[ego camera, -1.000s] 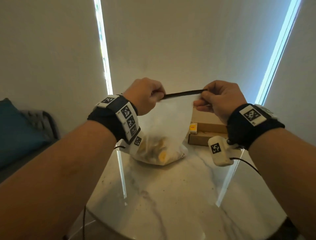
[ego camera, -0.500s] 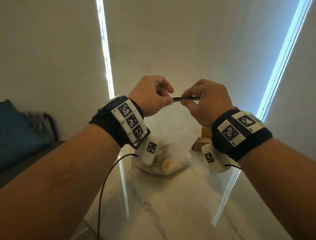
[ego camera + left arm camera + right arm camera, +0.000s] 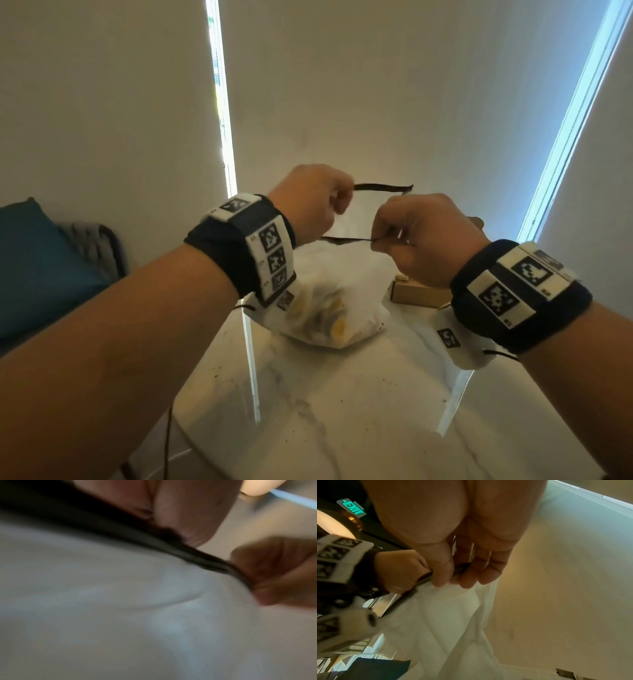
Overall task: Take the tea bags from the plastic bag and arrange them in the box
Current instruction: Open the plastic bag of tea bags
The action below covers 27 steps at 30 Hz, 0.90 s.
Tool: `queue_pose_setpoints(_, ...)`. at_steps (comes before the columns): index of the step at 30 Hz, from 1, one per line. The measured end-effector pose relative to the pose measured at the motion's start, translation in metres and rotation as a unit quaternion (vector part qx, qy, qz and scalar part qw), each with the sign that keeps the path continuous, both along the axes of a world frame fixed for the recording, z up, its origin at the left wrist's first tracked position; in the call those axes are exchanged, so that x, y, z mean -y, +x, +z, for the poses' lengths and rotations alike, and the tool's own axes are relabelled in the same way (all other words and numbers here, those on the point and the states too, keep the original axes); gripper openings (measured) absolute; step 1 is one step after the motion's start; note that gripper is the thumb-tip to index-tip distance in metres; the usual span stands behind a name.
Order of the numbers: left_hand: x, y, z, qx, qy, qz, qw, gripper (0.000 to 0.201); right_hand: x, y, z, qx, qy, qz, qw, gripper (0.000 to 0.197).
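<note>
A frosted plastic bag (image 3: 329, 308) with yellow tea bags (image 3: 337, 329) inside stands on the marble table (image 3: 342, 411). Its black zip strip is parted into a far side (image 3: 382, 187) and a near side (image 3: 346, 240). My left hand (image 3: 318, 202) pinches the far side, my right hand (image 3: 418, 236) pinches the near side. In the right wrist view my thumb and fingers (image 3: 467, 578) clamp the strip above the white bag (image 3: 450, 622). The left wrist view is blurred, with the dark strip (image 3: 197, 558) across the bag (image 3: 120, 615). A brown cardboard box (image 3: 418, 294) lies behind my right hand, mostly hidden.
The round table's near edge curves at the bottom left. A blue cushion (image 3: 37, 267) on a grey chair sits to the left. White blinds (image 3: 394, 102) close off the back. Cables hang from both wrist bands.
The black zip strip, one closed line before, is now split into two sides. My hands moved close together, then the right came toward me while the left went away.
</note>
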<state>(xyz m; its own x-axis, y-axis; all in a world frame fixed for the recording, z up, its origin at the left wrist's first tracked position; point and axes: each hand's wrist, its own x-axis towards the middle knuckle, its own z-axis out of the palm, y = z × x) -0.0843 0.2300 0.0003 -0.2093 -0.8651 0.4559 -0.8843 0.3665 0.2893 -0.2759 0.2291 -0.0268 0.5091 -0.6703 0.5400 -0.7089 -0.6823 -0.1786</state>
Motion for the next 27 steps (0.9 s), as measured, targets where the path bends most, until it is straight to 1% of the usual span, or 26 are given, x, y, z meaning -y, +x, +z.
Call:
queue_pose_setpoints(1, 0.001, 0.002, 0.000, 0.054, -0.027, 0.041, 0.997, 0.026, -0.002, -0.003, -0.002, -0.021, 0.018, -0.006, 1.000, 0.011)
queue_pose_setpoints(2, 0.004, 0.005, 0.001, 0.091, -0.034, 0.073, 0.993, 0.021, -0.005, -0.005, -0.005, -0.040, 0.035, -0.010, 0.999, 0.013)
queue_pose_setpoints(3, 0.006, 0.009, 0.001, 0.110, -0.025, 0.093, 0.989, 0.018, -0.008, -0.007, -0.007, -0.059, 0.051, -0.013, 0.997, 0.015)
queue_pose_setpoints(5, 0.009, 0.013, -0.001, 0.106, -0.003, 0.103, 0.989, 0.021, -0.013, -0.010, -0.009, -0.092, 0.071, -0.019, 0.993, 0.017)
queue_pose_setpoints(7, 0.009, 0.011, -0.003, 0.076, 0.010, 0.088, 0.993, 0.028, -0.018, -0.012, -0.008, -0.107, 0.080, -0.023, 0.991, 0.014)
queue_pose_setpoints(9, 0.007, 0.009, 0.000, 0.011, 0.036, 0.060, 0.998, 0.028, -0.021, -0.010, -0.005, -0.093, 0.086, -0.037, 0.991, 0.010)
queue_pose_setpoints(11, 0.004, 0.009, 0.007, -0.070, 0.068, 0.009, 0.995, 0.018, -0.022, -0.006, -0.003, -0.091, 0.067, -0.062, 0.992, 0.020)
queue_pose_setpoints(12, 0.003, 0.009, 0.010, -0.095, 0.077, -0.016, 0.992, 0.017, -0.021, -0.003, -0.003, -0.098, 0.052, -0.077, 0.991, 0.028)
queue_pose_setpoints(13, 0.002, 0.009, 0.012, -0.108, 0.080, -0.036, 0.990, 0.018, -0.020, 0.001, -0.002, -0.097, 0.039, -0.091, 0.990, 0.032)
queue_pose_setpoints(16, -0.003, 0.005, 0.008, -0.129, 0.076, -0.107, 0.983, 0.009, -0.017, 0.011, 0.002, -0.043, 0.009, -0.112, 0.993, 0.027)
queue_pose_setpoints(18, -0.006, 0.006, 0.000, -0.103, 0.047, -0.122, 0.986, 0.034, -0.014, 0.015, 0.005, -0.019, 0.002, -0.121, 0.992, 0.025)
queue_pose_setpoints(19, -0.007, 0.007, -0.003, -0.084, 0.017, -0.117, 0.989, 0.040, -0.013, 0.016, 0.008, -0.017, 0.003, -0.129, 0.991, 0.024)
queue_pose_setpoints(20, -0.009, 0.008, -0.006, -0.076, -0.015, -0.116, 0.990, 0.040, -0.012, 0.016, 0.010, -0.020, 0.000, -0.140, 0.990, 0.021)
queue_pose_setpoints(22, -0.010, 0.009, -0.009, -0.082, -0.049, -0.119, 0.988, 0.034, -0.011, 0.017, 0.014, -0.034, -0.040, -0.164, 0.985, 0.020)
queue_pose_setpoints(24, -0.009, 0.010, -0.009, -0.087, -0.054, -0.132, 0.986, 0.027, -0.007, 0.018, 0.018, -0.044, -0.068, -0.161, 0.984, 0.036)
queue_pose_setpoints(25, -0.009, 0.011, -0.009, -0.086, -0.056, -0.138, 0.985, 0.023, -0.004, 0.019, 0.021, -0.044, -0.057, -0.149, 0.986, 0.043)
queue_pose_setpoints(26, -0.007, 0.014, -0.008, -0.088, -0.061, -0.142, 0.984, 0.019, 0.000, 0.020, 0.023, -0.041, -0.038, -0.134, 0.989, 0.043)
queue_pose_setpoints(27, -0.007, 0.016, -0.008, -0.095, -0.064, -0.142, 0.983, 0.016, 0.004, 0.020, 0.027, -0.034, -0.019, -0.117, 0.992, 0.036)
